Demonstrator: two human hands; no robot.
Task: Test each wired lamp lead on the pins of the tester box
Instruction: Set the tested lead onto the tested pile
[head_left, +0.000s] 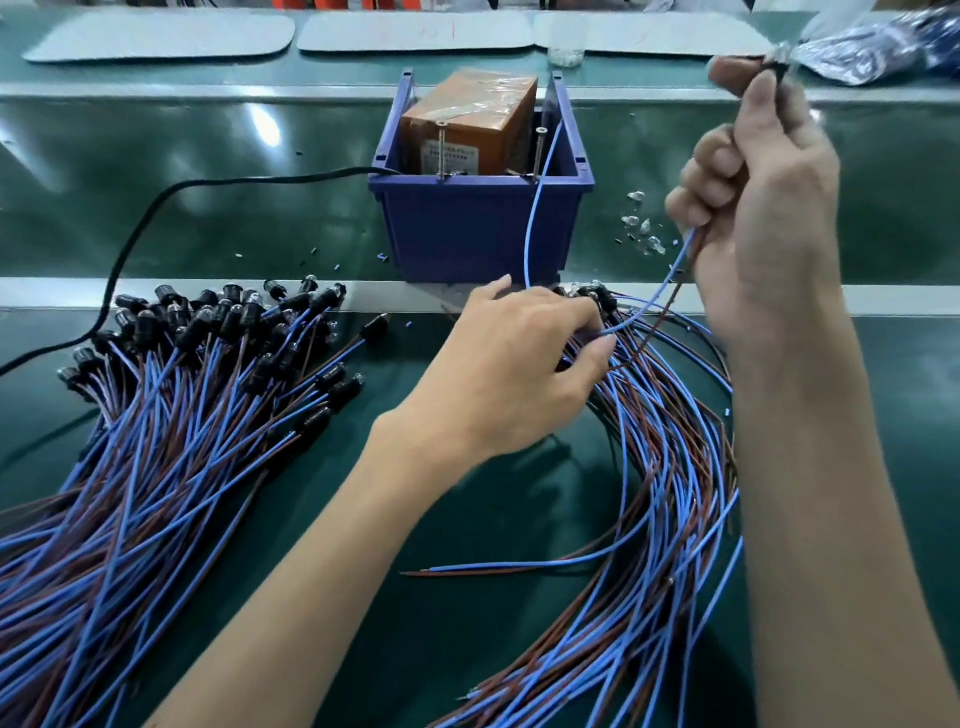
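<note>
An orange tester box (470, 122) sits in a blue bin (480, 223), with two screw pins (540, 150) standing up at its front. My right hand (753, 208) is raised at the right of the bin and pinches a black lamp socket (776, 65) between thumb and fingertips; its blue and brown wires (670, 280) hang down from the fist. My left hand (524, 358) lies on the right-hand bundle of leads (670, 467) and pinches wires there. One blue wire (535, 223) rises from near that hand up to the pins.
A large pile of wired lamps (171, 415) covers the left of the green mat. A black power cable (171, 197) runs from the bin to the left. Loose glass bulbs (644, 228) lie right of the bin. Grey trays (415, 31) and a plastic bag (883, 47) are at the back.
</note>
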